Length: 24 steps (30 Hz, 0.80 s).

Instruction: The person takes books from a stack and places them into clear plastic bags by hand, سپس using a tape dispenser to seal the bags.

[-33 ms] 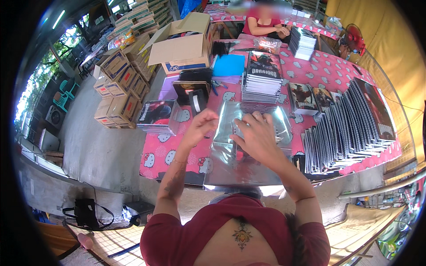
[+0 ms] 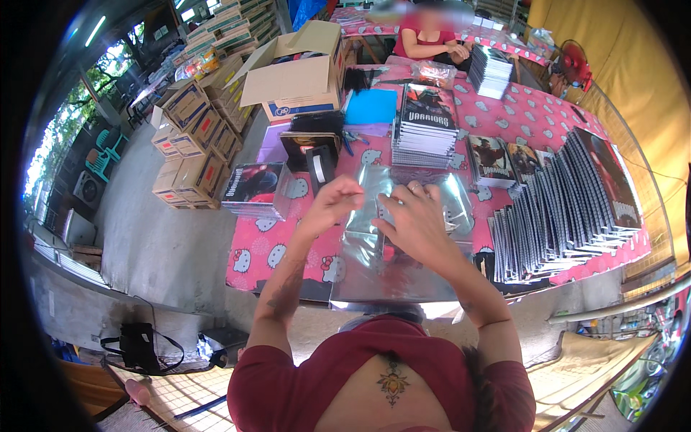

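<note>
both hands up over pink table [image 2: 288, 245]. left hand [image 2: 332, 203] pinches edge of clear plastic sleeve [image 2: 374, 237]; right hand [image 2: 412, 223] fingers curled, gripping same sleeve. notebook stack [image 2: 423, 129] behind.

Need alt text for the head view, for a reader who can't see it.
Both hands, left hand and right hand, hold a clear plastic sleeve over a pink patterned tablecloth. Stacks of dark spiral notebooks lie to the right, cardboard boxes to the left.

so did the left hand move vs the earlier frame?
No. The left hand sits in the same spot: just below the tape dispenser, pinching the clear plastic sleeve, with the right hand beside it.
</note>
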Tool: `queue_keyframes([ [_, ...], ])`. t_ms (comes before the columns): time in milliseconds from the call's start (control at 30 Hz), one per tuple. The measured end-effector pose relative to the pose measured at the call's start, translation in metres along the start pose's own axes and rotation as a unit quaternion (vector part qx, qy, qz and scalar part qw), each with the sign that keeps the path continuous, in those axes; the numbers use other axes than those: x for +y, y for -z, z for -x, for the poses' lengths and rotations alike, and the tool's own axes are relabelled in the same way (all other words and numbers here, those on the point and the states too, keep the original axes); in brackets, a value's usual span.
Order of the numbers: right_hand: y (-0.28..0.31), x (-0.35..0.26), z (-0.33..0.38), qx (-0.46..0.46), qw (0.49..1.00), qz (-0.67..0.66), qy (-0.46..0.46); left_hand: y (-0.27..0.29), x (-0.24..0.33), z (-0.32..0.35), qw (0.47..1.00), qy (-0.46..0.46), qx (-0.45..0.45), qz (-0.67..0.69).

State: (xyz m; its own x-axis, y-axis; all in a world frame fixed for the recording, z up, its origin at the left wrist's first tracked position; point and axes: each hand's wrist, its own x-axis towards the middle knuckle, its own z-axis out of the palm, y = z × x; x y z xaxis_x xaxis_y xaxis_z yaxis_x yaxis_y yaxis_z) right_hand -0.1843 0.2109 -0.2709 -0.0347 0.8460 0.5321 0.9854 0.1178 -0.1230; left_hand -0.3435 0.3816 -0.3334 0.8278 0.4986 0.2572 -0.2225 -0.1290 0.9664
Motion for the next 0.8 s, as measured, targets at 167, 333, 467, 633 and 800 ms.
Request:
queue_keyframes([
  [167, -0.003, 0.005, 0.0, -0.009, 0.998, -0.054, 0.009, -0.009, 0.023, -0.033, 0.98, -0.069, -0.101, -0.158],
  [333, 0.043, 0.039, 0.03, 0.112, 0.987, -0.115, 0.002, -0.002, 0.034, -0.035, 0.98, -0.053, -0.126, -0.143],
  [467, 0.012, 0.112, 0.102, 0.12, 0.903, -0.371, -0.181, -0.013, 0.028, -0.046, 0.976, -0.065, -0.126, -0.166],
  [633, -0.038, 0.11, 0.103, -0.053, 0.975, -0.214, 0.015, -0.052, 0.008, -0.07, 0.922, -0.183, -0.137, -0.314],
  [800, -0.023, 0.111, 0.103, -0.073, 0.98, -0.183, -0.004, -0.033, 0.007, -0.057, 0.949, -0.16, -0.046, -0.269],
])
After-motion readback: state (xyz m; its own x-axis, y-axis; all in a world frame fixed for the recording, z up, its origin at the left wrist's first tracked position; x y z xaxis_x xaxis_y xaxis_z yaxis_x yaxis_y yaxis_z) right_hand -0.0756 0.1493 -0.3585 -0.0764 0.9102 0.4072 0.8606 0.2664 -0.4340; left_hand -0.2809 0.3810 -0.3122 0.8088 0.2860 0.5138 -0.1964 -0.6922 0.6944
